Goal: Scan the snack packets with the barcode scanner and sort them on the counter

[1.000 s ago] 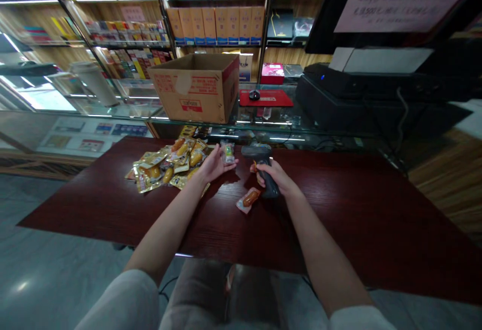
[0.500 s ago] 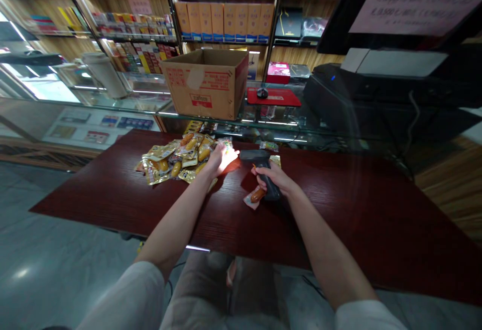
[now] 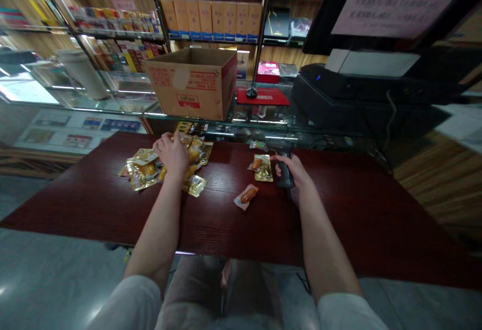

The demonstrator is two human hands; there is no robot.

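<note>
Over a pile of gold and clear snack packets (image 3: 146,170), my left hand (image 3: 173,155) reaches down with thumb and fingers apart. Its fingertips are near or touching the packets; I see no packet lifted in it. My right hand (image 3: 295,170) is wrapped round the handle of a black barcode scanner (image 3: 285,172), held upright at the right of the table. Just left of the scanner lie a gold packet (image 3: 264,169) and a small packet with a brown sausage-like snack (image 3: 256,163). Nearer to me is another sausage-like snack packet (image 3: 246,197).
A dark red wooden table (image 3: 226,229) spans the front. Behind it, an open cardboard box (image 3: 188,89) and a red mat (image 3: 263,97) with a mouse stand on a glass counter. A black machine (image 3: 339,99) and a monitor (image 3: 316,23) are at the right. One packet (image 3: 258,145) lies at the table's back edge.
My left hand has moved left, from the pile's right side onto the pile, and is no longer brightly lit. The scanner has moved right and away from the packets, uncovering them. The view has shifted slightly.
</note>
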